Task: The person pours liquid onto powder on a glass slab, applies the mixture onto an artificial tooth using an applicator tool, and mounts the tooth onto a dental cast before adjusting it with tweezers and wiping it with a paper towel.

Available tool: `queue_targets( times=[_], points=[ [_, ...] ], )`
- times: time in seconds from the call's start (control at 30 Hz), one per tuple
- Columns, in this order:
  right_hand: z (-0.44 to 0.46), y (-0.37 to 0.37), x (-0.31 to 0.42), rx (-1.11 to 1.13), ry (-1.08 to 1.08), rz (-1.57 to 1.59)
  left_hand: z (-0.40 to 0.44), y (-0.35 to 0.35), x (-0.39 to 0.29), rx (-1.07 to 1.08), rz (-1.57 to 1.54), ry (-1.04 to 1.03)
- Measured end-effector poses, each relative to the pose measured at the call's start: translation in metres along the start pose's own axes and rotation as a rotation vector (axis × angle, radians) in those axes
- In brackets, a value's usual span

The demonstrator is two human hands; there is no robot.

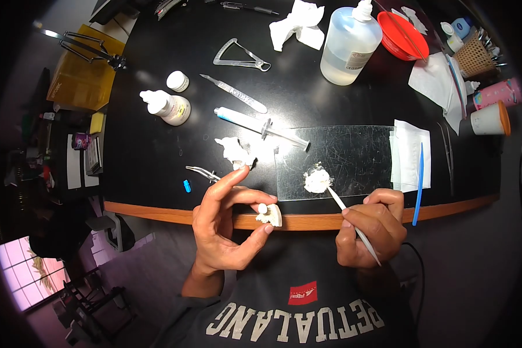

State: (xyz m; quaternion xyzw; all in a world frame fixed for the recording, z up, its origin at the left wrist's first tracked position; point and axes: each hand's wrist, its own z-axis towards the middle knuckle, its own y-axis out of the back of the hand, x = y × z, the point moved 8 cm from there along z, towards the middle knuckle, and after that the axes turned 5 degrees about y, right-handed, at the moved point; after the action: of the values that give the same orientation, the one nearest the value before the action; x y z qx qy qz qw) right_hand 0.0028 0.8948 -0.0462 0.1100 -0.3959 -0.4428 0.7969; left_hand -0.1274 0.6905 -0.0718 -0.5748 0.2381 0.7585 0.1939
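Observation:
Between the thumb and fingers of my left hand [223, 223] is a small cream-coloured dental cast [271, 216], held over the table's front edge. A rounded white piece [263, 208] sits at its left side. My right hand [374, 229] grips a slim white spatula [340, 200] like a pen. The spatula's tip touches a mound of white paste [317, 180] on a glass slab [359, 156]. White bits are scattered around the mound. A crumpled white tissue [236, 152] lies just beyond my left hand.
A syringe [261, 126], knife [235, 93], caliper [240, 58] and white dropper bottle [167, 108] stand or lie farther back. A large clear bottle [351, 46] and red bowl [402, 36] are at the back right. Right of the slab lie paper sheets [406, 155], a blue stick [419, 185] and tweezers [448, 151].

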Motion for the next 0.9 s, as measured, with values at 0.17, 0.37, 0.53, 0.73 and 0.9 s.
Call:
queue_targets(
  times=[0.17, 0.37, 0.53, 0.73, 0.9],
  points=[
    [0.003, 0.001, 0.006, -0.008, -0.014, 0.108, 0.002, 0.000, 0.000, -0.001, -0.007, -0.010],
    [0.005, -0.020, 0.027, -0.099, 0.057, 0.364, 0.001, -0.001, 0.000, 0.059, 0.034, -0.012],
    [-0.001, -0.027, 0.029, -0.069, 0.114, 0.345, 0.000, 0.001, 0.003, 0.006, -0.053, 0.010],
    [-0.002, -0.029, 0.031, -0.016, 0.122, 0.316, 0.001, 0.000, 0.002, 0.050, 0.003, -0.005],
    [0.000, -0.029, 0.032, -0.005, 0.137, 0.314, 0.000, 0.000, 0.002, 0.047, 0.004, 0.007]
  ],
)
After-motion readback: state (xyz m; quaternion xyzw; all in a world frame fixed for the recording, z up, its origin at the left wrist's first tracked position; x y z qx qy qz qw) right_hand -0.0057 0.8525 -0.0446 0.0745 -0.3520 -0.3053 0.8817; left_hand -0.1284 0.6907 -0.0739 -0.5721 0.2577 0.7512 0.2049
